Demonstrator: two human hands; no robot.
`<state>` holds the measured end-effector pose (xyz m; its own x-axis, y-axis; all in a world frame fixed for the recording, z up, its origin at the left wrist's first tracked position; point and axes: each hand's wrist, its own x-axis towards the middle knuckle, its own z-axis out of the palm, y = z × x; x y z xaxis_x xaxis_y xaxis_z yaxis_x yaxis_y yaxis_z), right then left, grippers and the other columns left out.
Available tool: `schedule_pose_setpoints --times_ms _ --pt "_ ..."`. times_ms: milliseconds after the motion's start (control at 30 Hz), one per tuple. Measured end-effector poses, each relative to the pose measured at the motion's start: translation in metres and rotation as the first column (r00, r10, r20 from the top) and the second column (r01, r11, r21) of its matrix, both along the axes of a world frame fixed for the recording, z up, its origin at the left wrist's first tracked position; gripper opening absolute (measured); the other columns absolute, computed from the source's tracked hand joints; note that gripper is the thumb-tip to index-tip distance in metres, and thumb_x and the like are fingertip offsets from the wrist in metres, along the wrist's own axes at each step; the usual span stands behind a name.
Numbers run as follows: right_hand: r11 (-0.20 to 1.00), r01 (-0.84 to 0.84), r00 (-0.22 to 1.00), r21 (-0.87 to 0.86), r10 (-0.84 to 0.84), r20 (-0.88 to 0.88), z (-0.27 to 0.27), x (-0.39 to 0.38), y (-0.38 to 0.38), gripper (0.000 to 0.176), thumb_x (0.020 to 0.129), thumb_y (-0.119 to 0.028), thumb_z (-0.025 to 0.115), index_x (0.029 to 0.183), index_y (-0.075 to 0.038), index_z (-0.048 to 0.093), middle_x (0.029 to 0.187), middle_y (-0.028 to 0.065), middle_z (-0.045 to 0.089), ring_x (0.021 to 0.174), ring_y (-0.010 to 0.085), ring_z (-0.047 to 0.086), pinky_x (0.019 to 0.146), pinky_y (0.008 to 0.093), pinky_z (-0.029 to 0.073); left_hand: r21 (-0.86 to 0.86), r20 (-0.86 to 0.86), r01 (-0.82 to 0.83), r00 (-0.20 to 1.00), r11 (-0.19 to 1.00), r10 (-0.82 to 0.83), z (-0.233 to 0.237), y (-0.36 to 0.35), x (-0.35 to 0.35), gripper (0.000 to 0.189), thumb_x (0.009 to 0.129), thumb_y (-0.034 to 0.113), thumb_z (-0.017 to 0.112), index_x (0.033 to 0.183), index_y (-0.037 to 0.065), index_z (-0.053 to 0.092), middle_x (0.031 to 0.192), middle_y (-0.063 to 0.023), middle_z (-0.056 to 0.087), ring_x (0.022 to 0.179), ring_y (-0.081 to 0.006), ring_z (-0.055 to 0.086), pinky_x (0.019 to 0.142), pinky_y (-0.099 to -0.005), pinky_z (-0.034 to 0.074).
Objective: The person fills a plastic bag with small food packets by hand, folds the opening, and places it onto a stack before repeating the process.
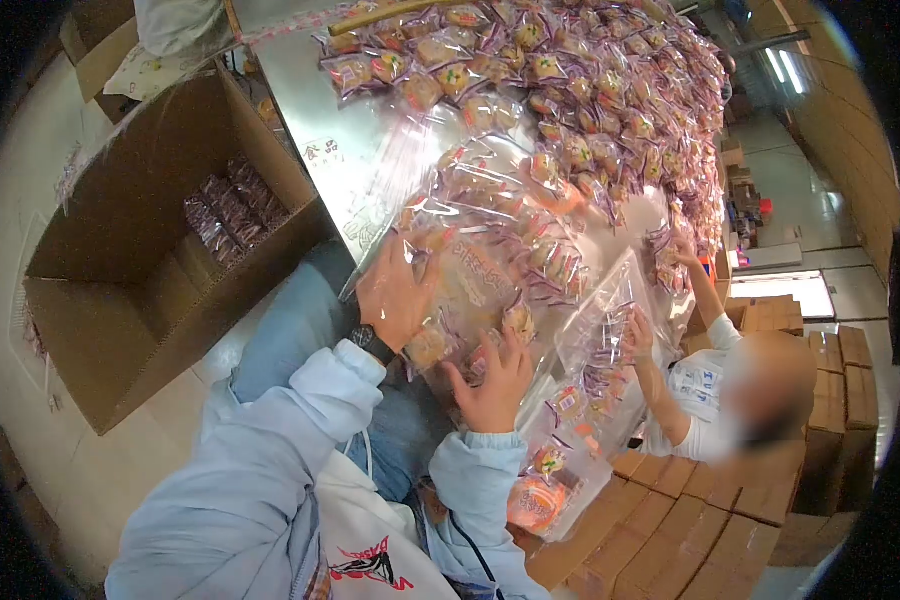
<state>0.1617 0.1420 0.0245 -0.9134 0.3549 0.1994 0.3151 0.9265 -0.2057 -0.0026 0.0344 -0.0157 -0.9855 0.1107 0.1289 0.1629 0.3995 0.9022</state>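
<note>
A large clear plastic bag with printing lies on the metal table before me, with small wrapped pastries in and around it. My left hand, with a black watch on its wrist, rests on the left side of this bag, its fingers partly hidden by glare and film. Lower right of it, my right hand has its fingers spread at the wrapped pastries by the table's near edge. Whether either hand grips the plastic is unclear.
Many wrapped pastries are heaped across the table. An open cardboard box holding packed bags stands at the left. Across the table, a co-worker reaches in with both hands, near another clear bag. Closed cartons stand lower right.
</note>
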Motion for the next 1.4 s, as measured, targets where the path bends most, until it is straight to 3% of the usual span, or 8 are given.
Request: schedule_pose_setpoints --times_ms 267,400,767,867,1133,1167,1267,1400 --pt "0.99 -0.134 0.99 0.042 0.132 0.051 0.01 -0.023 -0.027 0.069 0.075 -0.036 0.087 0.137 -0.016 0.065 0.151 0.0169 0.05 0.137 0.0388 0.046 0.116 0.0567 0.031 -0.03 0.201 0.055 0.978 0.998 -0.048 0.0 0.003 0.001 0.033 0.096 0.03 0.07 0.116 0.007 0.059 0.099 -0.0159 0.067 0.089 -0.0352 0.068 0.074 -0.0452 0.054" --pt "0.998 -0.057 0.998 0.012 0.057 -0.012 -0.024 -0.026 -0.006 0.066 0.078 -0.035 0.084 0.138 -0.017 0.065 0.144 0.0161 0.056 0.133 0.0388 0.049 0.112 0.0582 0.033 -0.031 -0.126 -0.061 0.99 0.998 0.057 -0.015 0.006 0.0 0.027 0.092 0.027 0.072 0.109 0.009 0.06 0.102 -0.0128 0.059 0.092 -0.034 0.064 0.077 -0.0445 0.053" --pt "0.984 0.175 0.976 0.022 -0.176 0.126 -0.016 -0.046 0.021 0.068 0.079 -0.025 0.076 0.142 -0.011 0.058 0.142 0.0155 0.056 0.132 0.0368 0.051 0.106 0.0579 0.038 0.162 -0.088 0.036 0.996 0.986 -0.022 -0.014 -0.006 0.003 0.027 0.092 0.018 0.074 0.113 0.006 0.06 0.101 -0.0141 0.066 0.092 -0.0336 0.068 0.079 -0.0446 0.055" --pt "0.961 0.12 0.969 0.249 -0.168 0.182 -0.007 -0.06 0.013 0.063 0.078 -0.018 0.074 0.14 -0.015 0.061 0.142 0.015 0.055 0.131 0.038 0.051 0.106 0.0558 0.038 0.127 -0.059 -0.002 0.998 0.992 0.009 -0.017 -0.001 0.005 0.031 0.092 0.021 0.076 0.117 0.008 0.061 0.098 -0.0129 0.073 0.089 -0.0316 0.072 0.077 -0.0432 0.057" --pt "0.998 -0.011 1.0 -0.062 0.011 -0.004 0.015 -0.086 0.024 0.041 0.079 -0.011 0.075 0.12 -0.005 0.07 0.123 0.0196 0.065 0.118 0.037 0.062 0.098 0.0488 0.049 0.204 0.153 -0.018 0.988 0.979 -0.014 -0.01 -0.001 0.003 0.034 0.093 0.025 0.076 0.121 0.011 0.063 0.091 -0.0107 0.075 0.081 -0.028 0.074 0.069 -0.0412 0.056" --pt "0.981 -0.176 0.956 0.077 0.189 -0.223 -0.017 -0.078 0.044 0.045 0.083 -0.014 0.076 0.125 -0.001 0.067 0.12 0.0214 0.067 0.11 0.0386 0.066 0.09 0.0468 0.054 0.213 0.136 -0.018 0.991 0.977 -0.011 -0.011 -0.001 0.002 0.034 0.094 0.025 0.076 0.121 0.011 0.063 0.09 -0.0104 0.075 0.08 -0.0279 0.074 0.068 -0.0409 0.056" --pt "0.962 0.093 0.991 -0.258 -0.115 -0.07 -0.016 -0.09 0.025 0.051 0.087 -0.019 0.076 0.133 -0.001 0.062 0.119 0.0225 0.067 0.102 0.0406 0.068 0.084 0.0485 0.055 0.21 0.092 -0.028 0.996 0.977 0.009 -0.018 -0.001 0.002 0.033 0.094 0.025 0.076 0.121 0.012 0.063 0.087 -0.0098 0.075 0.075 -0.0275 0.075 0.065 -0.0397 0.056" --pt "0.963 0.231 0.94 -0.139 -0.184 0.286 0.022 -0.119 -0.001 0.078 0.086 -0.027 0.081 0.152 -0.003 0.048 0.12 0.0237 0.068 0.101 0.0422 0.069 0.079 0.0483 0.057 0.244 0.072 -0.007 0.997 0.97 -0.011 -0.017 -0.001 0.002 0.032 0.094 0.023 0.076 0.121 0.012 0.063 0.087 -0.0102 0.076 0.074 -0.0271 0.075 0.064 -0.0388 0.057"
